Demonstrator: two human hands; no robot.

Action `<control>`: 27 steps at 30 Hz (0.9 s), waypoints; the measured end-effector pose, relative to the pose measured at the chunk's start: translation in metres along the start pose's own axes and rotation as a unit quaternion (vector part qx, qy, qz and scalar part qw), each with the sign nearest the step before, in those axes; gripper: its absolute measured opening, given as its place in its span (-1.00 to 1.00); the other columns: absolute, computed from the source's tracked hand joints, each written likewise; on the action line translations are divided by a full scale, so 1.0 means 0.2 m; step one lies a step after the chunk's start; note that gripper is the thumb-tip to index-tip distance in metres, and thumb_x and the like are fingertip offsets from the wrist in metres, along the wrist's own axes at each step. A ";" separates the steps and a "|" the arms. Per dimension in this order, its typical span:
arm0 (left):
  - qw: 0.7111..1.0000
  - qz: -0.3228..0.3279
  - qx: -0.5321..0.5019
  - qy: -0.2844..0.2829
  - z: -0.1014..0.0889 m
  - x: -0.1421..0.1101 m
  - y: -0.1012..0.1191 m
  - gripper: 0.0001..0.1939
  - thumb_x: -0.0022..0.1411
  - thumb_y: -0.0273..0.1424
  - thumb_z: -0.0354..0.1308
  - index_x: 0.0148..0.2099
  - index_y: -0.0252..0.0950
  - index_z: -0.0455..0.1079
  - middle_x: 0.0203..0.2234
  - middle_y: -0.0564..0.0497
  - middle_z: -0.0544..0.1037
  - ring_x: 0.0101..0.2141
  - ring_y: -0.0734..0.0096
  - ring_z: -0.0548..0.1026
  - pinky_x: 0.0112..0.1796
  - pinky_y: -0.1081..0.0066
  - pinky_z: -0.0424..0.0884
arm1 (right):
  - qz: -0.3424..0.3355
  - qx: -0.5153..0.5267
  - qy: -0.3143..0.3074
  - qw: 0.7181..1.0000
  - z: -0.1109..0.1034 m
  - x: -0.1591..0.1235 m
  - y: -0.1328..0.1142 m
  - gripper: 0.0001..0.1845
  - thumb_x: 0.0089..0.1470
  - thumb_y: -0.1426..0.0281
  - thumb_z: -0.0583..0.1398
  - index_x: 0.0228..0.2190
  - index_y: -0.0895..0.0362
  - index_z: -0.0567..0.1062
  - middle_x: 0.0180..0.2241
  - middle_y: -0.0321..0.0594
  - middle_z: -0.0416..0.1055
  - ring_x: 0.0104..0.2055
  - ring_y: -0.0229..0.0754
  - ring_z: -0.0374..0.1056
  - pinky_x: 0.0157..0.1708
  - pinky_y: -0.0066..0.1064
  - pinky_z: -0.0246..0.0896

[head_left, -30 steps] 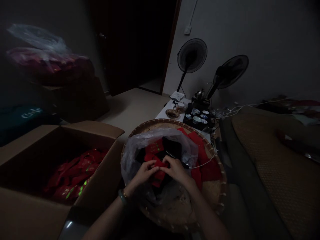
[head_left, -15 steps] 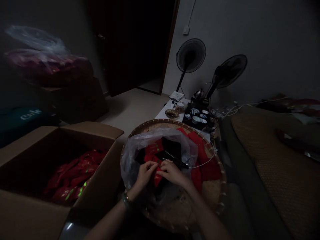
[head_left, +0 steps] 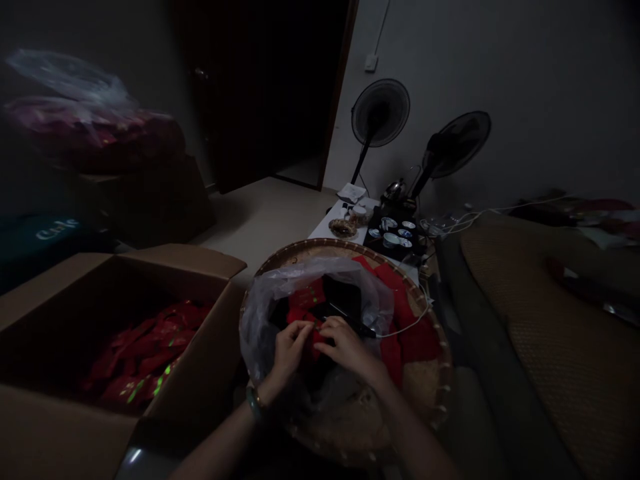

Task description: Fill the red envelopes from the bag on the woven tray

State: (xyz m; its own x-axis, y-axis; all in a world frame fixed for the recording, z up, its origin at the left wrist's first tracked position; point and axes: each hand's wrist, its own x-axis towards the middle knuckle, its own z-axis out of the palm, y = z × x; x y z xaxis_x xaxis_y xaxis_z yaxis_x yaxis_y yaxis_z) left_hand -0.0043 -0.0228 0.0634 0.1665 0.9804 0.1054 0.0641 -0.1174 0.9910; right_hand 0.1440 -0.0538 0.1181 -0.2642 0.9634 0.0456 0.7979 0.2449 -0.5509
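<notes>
Both my hands work close together over a round woven basket tray. My left hand pinches the left side of a small red cloth piece. On its right side, my right hand is closed with fingertips on the same red piece. Below them a clear plastic bag lies open, with dark contents and another red piece with green and gold marks. A black corded tool rests just beyond my right hand. Its exact kind is too dark to tell. More red cloth lies at the tray's right.
An open cardboard box with many red packets stands at left. Beyond the tray, a low table holds small cups. Two fans stand by the wall. A woven mat lies at right.
My hands stay at nearly the same spot. The red piece between them has shifted, and less of it shows below my fingers. The view has moved slightly.
</notes>
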 end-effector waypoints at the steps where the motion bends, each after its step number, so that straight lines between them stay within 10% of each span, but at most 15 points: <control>1: 1.000 0.001 -0.001 -0.005 0.00 0.00 0.00 -0.76 0.11 -0.26 0.08 -0.36 -0.33 0.45 -0.47 0.01 0.55 -0.41 0.40 0.47 -0.34 0.49 0.36 | 0.002 -0.005 -0.007 1.000 0.00 0.00 0.00 -0.89 -0.02 0.34 0.21 -0.43 0.10 0.52 -0.30 -0.21 0.40 -0.13 -0.17 0.23 -0.13 -0.38 0.14; 10: 0.999 -0.031 -0.039 0.019 0.00 0.02 0.02 -0.73 0.05 -0.22 0.12 -0.37 -0.34 0.46 -0.48 -0.01 0.54 -0.42 0.39 0.46 -0.38 0.49 0.34 | 0.075 0.098 0.085 0.989 0.07 0.03 0.03 -0.88 -0.09 0.40 0.23 -0.39 0.11 0.48 -0.43 -0.29 0.44 -0.39 -0.25 0.34 -0.36 -0.45 0.20; 15: 0.984 -0.090 -0.153 -0.022 0.01 0.03 0.00 -0.49 -0.02 -0.21 0.21 -0.03 -0.35 0.34 -0.69 0.17 0.38 -0.64 0.60 0.28 -0.57 0.59 0.18 | 0.142 0.222 0.129 0.956 0.13 0.04 0.12 -0.81 -0.19 0.38 0.26 -0.41 0.15 0.50 -0.55 -0.32 0.43 -0.52 -0.27 0.32 -0.52 -0.49 0.16; 21: 0.971 -0.163 -0.154 -0.082 0.00 0.04 -0.09 -0.64 -0.26 -0.23 0.36 -0.50 -0.43 0.41 -0.69 0.09 0.42 -0.64 0.59 0.30 -0.56 0.56 0.18 | 0.124 0.241 0.104 0.957 0.12 0.05 0.19 -0.85 -0.16 0.32 0.24 -0.53 0.15 0.53 -0.51 -0.25 0.50 -0.45 -0.20 0.37 -0.44 -0.45 0.20; 27: 0.954 -0.187 -0.208 -0.108 0.01 0.05 -0.05 -0.63 -0.25 -0.23 0.36 -0.43 -0.38 0.40 -0.69 0.13 0.41 -0.63 0.59 0.31 -0.56 0.58 0.18 | 0.121 0.230 0.099 0.960 0.13 0.07 0.19 -0.81 -0.15 0.27 0.24 -0.56 0.15 0.55 -0.53 -0.25 0.51 -0.46 -0.19 0.38 -0.45 -0.45 0.20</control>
State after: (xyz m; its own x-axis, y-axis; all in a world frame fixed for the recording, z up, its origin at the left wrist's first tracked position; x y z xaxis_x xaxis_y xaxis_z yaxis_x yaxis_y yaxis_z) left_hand -0.0020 -0.0117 0.0541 0.4106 0.8803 -0.2376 -0.2290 0.3518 0.9076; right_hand 0.1574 -0.0337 0.0761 0.0437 0.9990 0.0031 0.4865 -0.0186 -0.8735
